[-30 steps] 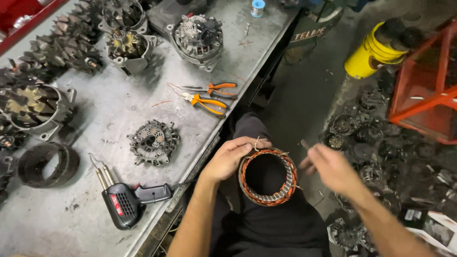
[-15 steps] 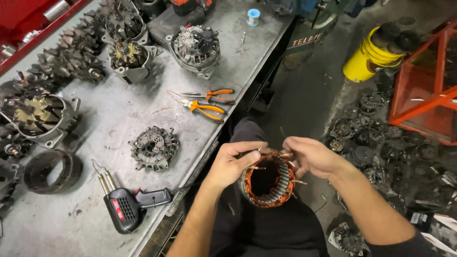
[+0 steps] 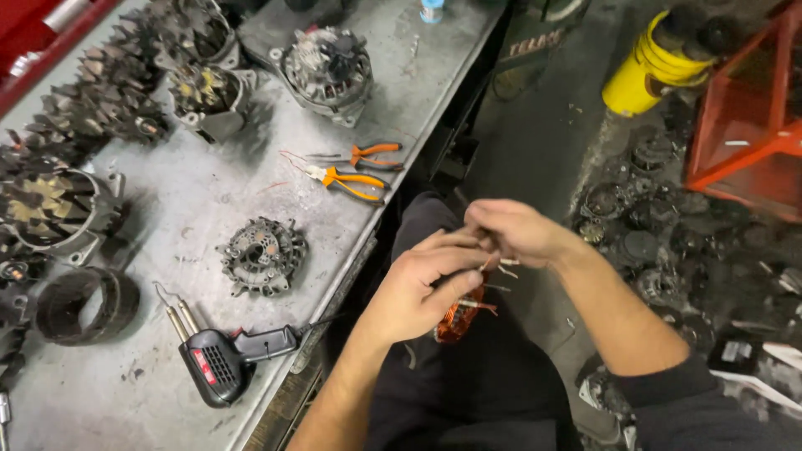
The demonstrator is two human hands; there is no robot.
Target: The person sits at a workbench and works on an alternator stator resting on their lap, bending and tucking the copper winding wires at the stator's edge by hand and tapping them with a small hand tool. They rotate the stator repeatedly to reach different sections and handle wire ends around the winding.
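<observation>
A copper-wound stator (image 3: 458, 317) is gripped by the left hand (image 3: 418, 288); thin leads at 12 o'clock are pinched by the right hand (image 3: 514, 232). Heavy-looking, fragile windings.

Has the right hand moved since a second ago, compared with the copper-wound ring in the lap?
Yes. The right hand was off to the ring's right, clear of it; now it has come in leftward over the copper-wound ring, close to the left hand, pinching wire ends.
</observation>
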